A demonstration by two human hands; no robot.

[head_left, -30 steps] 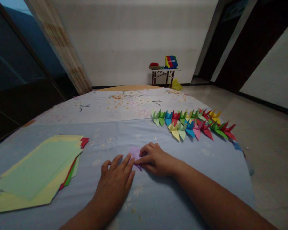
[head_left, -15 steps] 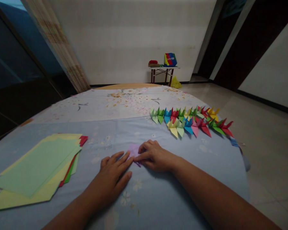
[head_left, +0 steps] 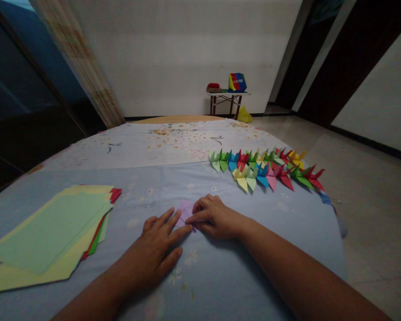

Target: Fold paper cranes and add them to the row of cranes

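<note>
A small folded piece of purple paper (head_left: 186,208) lies on the blue flowered cloth between my two hands. My left hand (head_left: 158,243) rests flat with its fingers spread, and its fingertips press on the paper's left and lower edge. From the other side, my right hand (head_left: 217,218) has its fingers bent together and pinches the paper's right edge. Part of the paper is hidden under the fingers of both hands.
To the left lies a stack of coloured paper sheets (head_left: 58,227). Folded paper cranes (head_left: 262,176) in several colours stand in two rows at the right. Beyond the round table (head_left: 180,119), a small side table (head_left: 229,94) holds a colourful box (head_left: 237,83).
My left hand's index finger has slid right along the lower edge of the purple paper, towards my right fingertips. My right hand has barely moved.
</note>
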